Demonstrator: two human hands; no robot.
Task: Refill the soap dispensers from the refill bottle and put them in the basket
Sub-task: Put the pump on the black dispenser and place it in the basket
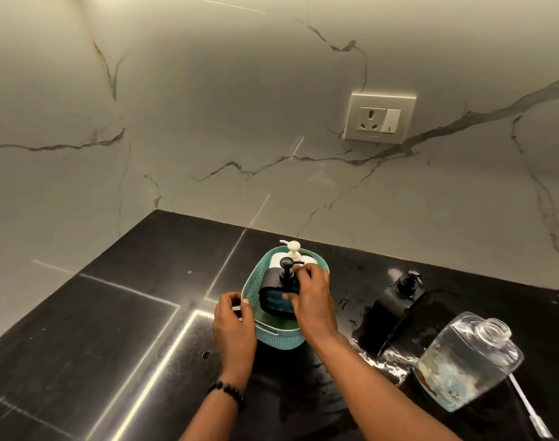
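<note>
Glossy black surface (96, 329) was wet right of the fingers; marble wall (208, 122) behind. Left hand (233, 323) pinched the basket (265, 337) rim, right hand (313, 300) clamped the black dispenser (275, 297).

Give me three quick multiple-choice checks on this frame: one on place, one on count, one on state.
1. Where is the black-pump dispenser under the right hand?
A. inside the teal basket
B. lying on the counter
C. on the wall socket

2. How many dispensers are in the basket?
A. one
B. two
C. four

3. What is the clear bottle's state?
A. capped
B. uncapped, neck open
C. lying flat

Answers: 1 A, its body sits within the basket rim. 2 B, a white dispenser stands behind the black-pump one. 3 B, its neck shows no cap or pump.
</note>
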